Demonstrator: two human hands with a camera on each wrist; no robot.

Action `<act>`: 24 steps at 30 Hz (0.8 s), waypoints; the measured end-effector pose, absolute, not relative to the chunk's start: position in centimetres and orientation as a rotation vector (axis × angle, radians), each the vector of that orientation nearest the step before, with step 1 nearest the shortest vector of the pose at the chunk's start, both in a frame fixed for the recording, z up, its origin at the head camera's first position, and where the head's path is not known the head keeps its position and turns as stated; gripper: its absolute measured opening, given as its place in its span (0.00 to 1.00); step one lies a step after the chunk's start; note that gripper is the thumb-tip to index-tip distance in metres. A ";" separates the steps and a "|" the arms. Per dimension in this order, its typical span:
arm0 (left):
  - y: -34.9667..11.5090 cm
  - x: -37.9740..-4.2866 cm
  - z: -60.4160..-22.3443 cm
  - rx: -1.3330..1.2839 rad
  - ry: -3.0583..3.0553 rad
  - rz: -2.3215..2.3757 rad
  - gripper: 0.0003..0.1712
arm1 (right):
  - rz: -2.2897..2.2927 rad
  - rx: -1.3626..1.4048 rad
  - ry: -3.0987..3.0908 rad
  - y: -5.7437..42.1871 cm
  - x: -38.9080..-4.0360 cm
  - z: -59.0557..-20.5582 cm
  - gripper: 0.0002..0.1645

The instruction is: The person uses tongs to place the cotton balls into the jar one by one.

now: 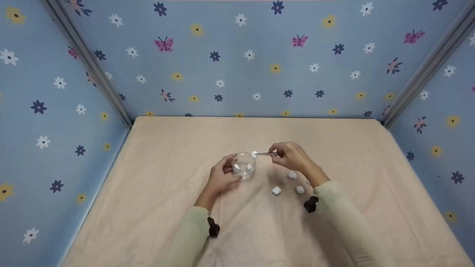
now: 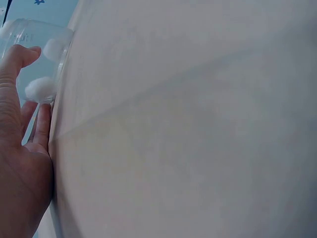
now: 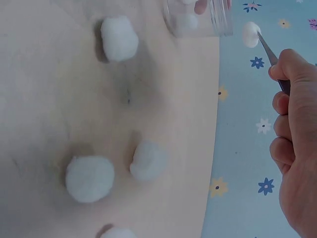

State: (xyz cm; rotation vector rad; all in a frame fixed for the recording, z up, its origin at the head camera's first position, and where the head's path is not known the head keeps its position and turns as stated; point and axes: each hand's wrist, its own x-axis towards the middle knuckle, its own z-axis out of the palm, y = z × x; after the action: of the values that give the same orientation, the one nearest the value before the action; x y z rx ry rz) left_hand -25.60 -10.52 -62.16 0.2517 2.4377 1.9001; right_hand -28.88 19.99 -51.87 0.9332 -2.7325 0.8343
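Blue floral wall [image 1: 259,78], peach cloth [image 1: 156,174]

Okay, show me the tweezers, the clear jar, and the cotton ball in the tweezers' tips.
Tweezers [image 3: 269,52]: right wrist view, on the exposed metal behind the tips.
Clear jar [image 1: 243,160]: head view, on its upper wall.
Cotton ball [image 3: 250,35]: right wrist view, on its white middle.

An open clear jar [image 3: 208,22] is upright with 2 white cotton balls [image 1: 249,167] inside, slim metal tweezers [image 3: 268,50], nearly level, pinch 1 fluffy ball [image 3: 250,34] near its rim, and 4 loose balls [image 3: 89,179] lie scattered nearby.
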 end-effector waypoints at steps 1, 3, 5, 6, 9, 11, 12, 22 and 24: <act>-10.5 -25.6 -62.2 0.253 2.445 1.894 0.48 | 0.834 0.944 -2.729 19.8 -28.9 -51.8 0.08; -10.5 -25.5 -62.1 0.247 2.444 1.885 0.48 | 0.831 0.959 -2.721 19.5 -28.8 -51.9 0.08; -10.4 -25.4 -62.0 0.229 2.435 1.878 0.49 | 0.829 0.970 -2.717 19.2 -28.8 -51.9 0.08; -10.4 -25.4 -62.0 0.223 2.429 1.875 0.49 | 0.831 0.974 -2.716 19.0 -28.8 -51.9 0.08; -10.4 -25.3 -61.9 0.219 2.430 1.867 0.49 | 0.833 0.981 -2.722 18.6 -28.6 -52.1 0.08; -10.4 -25.3 -61.9 0.227 2.438 1.867 0.49 | 0.833 0.983 -2.728 18.4 -28.6 -52.1 0.09; -10.4 -25.3 -61.9 0.232 2.441 1.869 0.49 | 0.832 0.984 -2.729 18.3 -28.5 -52.1 0.08; -10.4 -25.3 -61.9 0.247 2.437 1.904 0.48 | 0.801 1.046 -2.684 17.8 -28.3 -52.5 0.09; -10.5 -25.3 -61.9 0.245 2.442 1.896 0.48 | 0.796 1.057 -2.680 17.8 -28.3 -52.6 0.09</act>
State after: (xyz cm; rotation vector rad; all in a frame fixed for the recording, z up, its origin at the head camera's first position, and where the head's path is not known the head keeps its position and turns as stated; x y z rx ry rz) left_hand -25.27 -10.45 -61.86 0.2450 2.4425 1.8957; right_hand -28.29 17.79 -52.59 1.0571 -2.6802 0.7963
